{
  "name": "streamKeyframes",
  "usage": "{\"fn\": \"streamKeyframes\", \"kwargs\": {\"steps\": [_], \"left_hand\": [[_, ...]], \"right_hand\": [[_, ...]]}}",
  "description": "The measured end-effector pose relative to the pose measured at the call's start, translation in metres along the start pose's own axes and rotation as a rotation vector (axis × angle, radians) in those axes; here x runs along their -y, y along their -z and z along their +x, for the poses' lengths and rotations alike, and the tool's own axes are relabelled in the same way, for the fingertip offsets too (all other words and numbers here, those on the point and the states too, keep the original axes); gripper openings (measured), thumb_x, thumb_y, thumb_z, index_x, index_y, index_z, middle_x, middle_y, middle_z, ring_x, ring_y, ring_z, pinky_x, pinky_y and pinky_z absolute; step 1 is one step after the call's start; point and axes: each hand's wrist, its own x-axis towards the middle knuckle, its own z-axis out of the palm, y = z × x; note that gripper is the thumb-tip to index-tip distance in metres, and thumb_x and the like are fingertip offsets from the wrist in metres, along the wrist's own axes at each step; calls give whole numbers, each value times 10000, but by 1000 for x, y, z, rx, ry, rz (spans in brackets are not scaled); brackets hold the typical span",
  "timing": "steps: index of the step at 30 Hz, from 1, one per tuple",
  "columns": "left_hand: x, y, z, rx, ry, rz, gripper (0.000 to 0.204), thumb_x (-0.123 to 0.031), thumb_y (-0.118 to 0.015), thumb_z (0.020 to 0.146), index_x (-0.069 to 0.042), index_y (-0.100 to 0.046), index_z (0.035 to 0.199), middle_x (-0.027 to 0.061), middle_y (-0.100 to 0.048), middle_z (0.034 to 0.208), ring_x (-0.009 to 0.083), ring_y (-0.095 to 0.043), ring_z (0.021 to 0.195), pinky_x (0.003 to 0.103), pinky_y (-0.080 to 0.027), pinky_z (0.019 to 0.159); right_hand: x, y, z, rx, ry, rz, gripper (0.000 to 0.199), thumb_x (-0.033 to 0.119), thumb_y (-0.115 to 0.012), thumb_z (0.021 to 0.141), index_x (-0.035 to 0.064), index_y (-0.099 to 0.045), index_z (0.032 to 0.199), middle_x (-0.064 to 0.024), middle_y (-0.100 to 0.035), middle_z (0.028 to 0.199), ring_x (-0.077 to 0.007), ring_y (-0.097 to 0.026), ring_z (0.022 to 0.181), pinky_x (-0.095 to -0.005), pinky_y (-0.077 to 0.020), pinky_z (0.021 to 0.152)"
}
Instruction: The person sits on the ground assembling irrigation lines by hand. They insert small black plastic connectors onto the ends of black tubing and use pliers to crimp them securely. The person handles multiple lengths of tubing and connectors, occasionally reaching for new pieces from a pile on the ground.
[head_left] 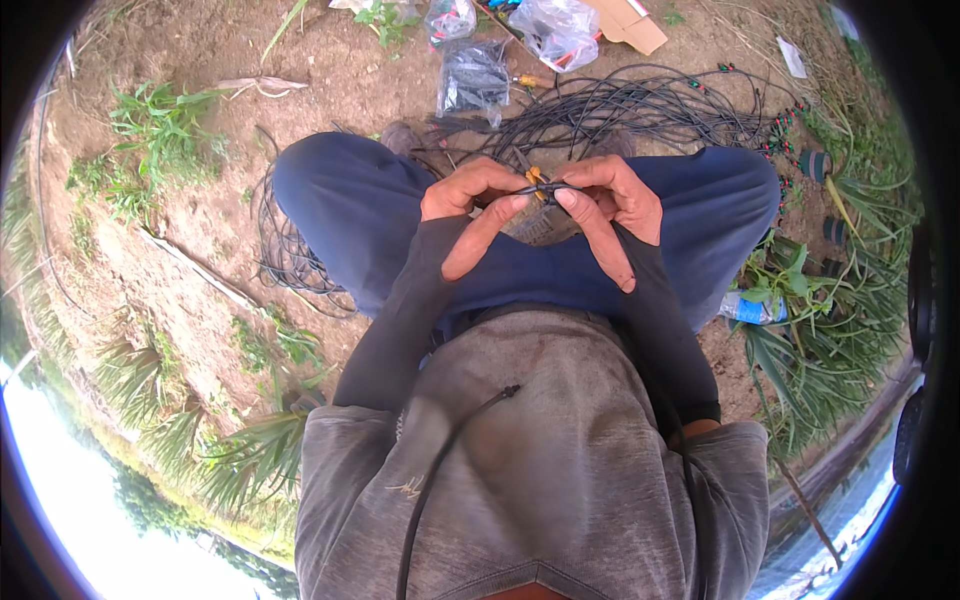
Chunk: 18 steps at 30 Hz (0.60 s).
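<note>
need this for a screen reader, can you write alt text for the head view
Seen from above, a squatting person's left hand and right hand pinch a thin black tube with a small orange fitting over their knees. More tubing and plastic bags lie on the dirt ahead.

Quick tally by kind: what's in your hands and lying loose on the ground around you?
Thin black tube with orange fitting, pinched between left hand and right hand: 1
Clear plastic bags: 3
Cardboard piece: 1
Plastic bottle: 1
Black tubing bundle: 1
Total: 7

Bare dirt [300,80] lies open at left; a tangle of black tubing [620,105] crowds the ground ahead.
</note>
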Motion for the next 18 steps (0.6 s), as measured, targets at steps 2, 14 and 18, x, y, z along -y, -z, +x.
{"fn": "streamKeyframes", "kwargs": {"steps": [2, 14, 18], "left_hand": [[-5, -1, 0, 21, 26, 63, 180, -81, -682, 860, -1, -686, 1021, 54, -609, 853, 125, -579, 793, 261, -463, 711], [-10, 1, 3, 11, -144, 320, 126, -11, -690, 818, -21, -720, 940, 68, -637, 803, 150, -580, 732, 259, -449, 652], [-8, 2, 1, -26, -283, 458, 164, 19, -709, 764, -32, -724, 920, 91, -647, 785, 204, -606, 704, 289, -473, 632]], "right_hand": [[-1, 4, 0, 22, 21, -36, 153, -2, -698, 845, 14, -612, 970, -45, -643, 926, -97, -595, 823, -230, -475, 738], [-8, 5, -1, 66, 2, -191, 99, 0, -708, 830, 9, -658, 915, -51, -664, 850, -89, -607, 773, -228, -472, 691], [-4, 5, -1, 111, 59, -296, 89, 3, -702, 835, 1, -654, 909, -47, -665, 833, -83, -594, 747, -224, -469, 688]]}}
